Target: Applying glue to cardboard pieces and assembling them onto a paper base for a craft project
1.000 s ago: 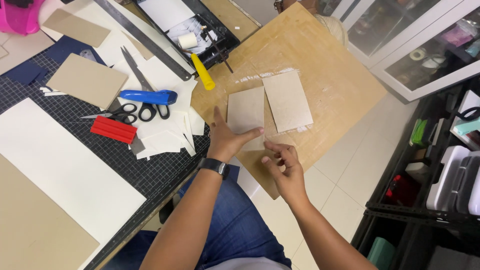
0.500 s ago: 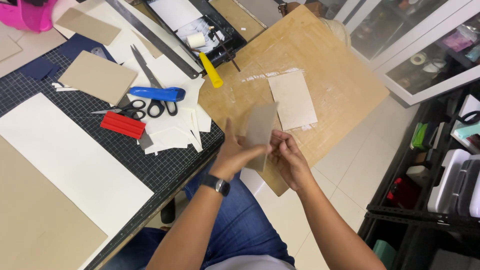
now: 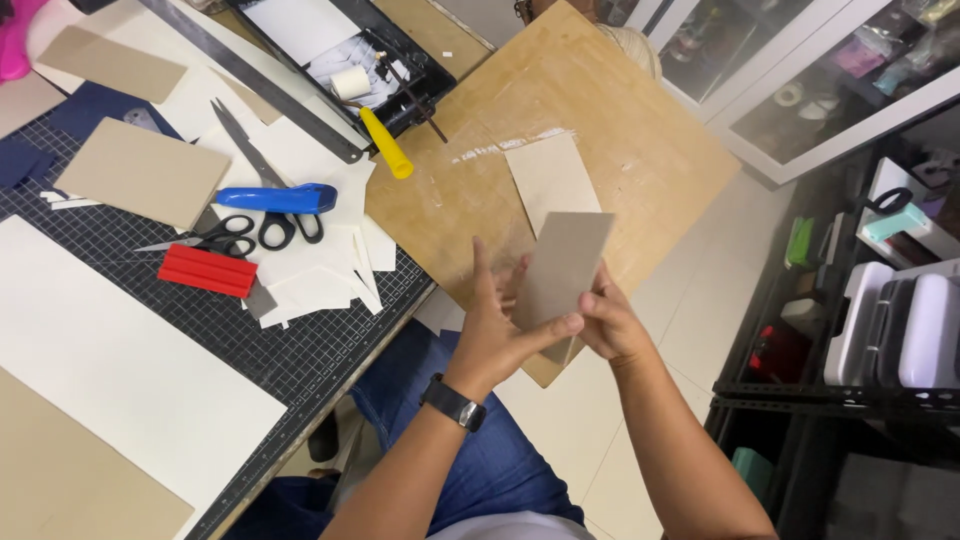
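Both my hands hold one grey cardboard rectangle (image 3: 565,265) up above the wooden board (image 3: 620,130). My left hand (image 3: 497,330), with a black watch on its wrist, pinches the card's lower left edge, thumb on the face. My right hand (image 3: 612,322) grips the lower right corner from behind. A second grey card (image 3: 548,178) lies flat on the board beside streaks of white glue (image 3: 505,148).
On the black cutting mat (image 3: 300,350) to the left lie black scissors (image 3: 235,235), a blue-handled cutter (image 3: 275,198), a red block (image 3: 208,271), white paper scraps, a large white sheet (image 3: 110,370) and a steel ruler (image 3: 250,75). A black tray holds a yellow-handled roller (image 3: 385,142). Shelves stand at right.
The card lay flat on the board under my left hand a second ago. Both hands have lifted it off the board and now hold it up, tilted toward the camera.
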